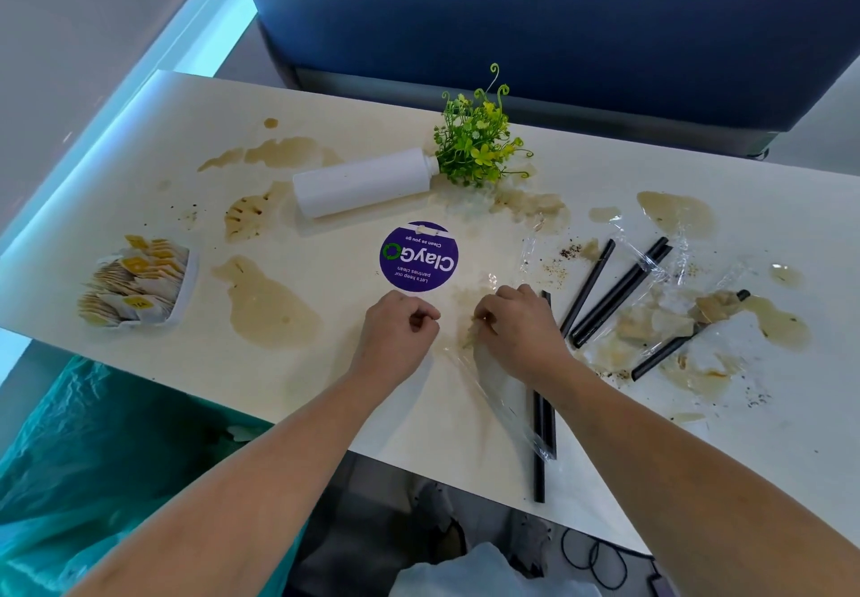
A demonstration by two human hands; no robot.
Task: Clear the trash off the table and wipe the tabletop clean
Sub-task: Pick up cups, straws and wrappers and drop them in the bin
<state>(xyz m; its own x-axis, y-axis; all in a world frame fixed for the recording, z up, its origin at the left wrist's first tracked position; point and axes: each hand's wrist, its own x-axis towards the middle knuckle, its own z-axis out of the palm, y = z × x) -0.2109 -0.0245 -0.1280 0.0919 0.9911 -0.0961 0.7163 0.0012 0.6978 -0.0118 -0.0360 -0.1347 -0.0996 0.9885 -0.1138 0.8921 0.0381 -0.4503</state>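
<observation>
Just below the sticker (419, 256), the right hand (516, 331) pinches a clear wrapper (505, 391) lying on the table (298, 378), probably bunching it for removal. The left hand (400, 331) is curled beside it; whether it grips film cannot be told. Straws (587, 287) and soggy scraps (651, 324) lie right of the sticker; spills (274, 308) surround it.

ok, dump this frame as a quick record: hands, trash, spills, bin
left hand: fingers curled beside the right; any hold unclear
right hand: pinches clear plastic wrap
straws: black straws loose at right, some inside the wrap
spills: brown spills across table
bottle: white bottle on its side, plant sprig at its neck
sachets: sachet tray at left
sticker: purple ClayGo sticker, centre
bin: teal bag below near-left edge
</observation>
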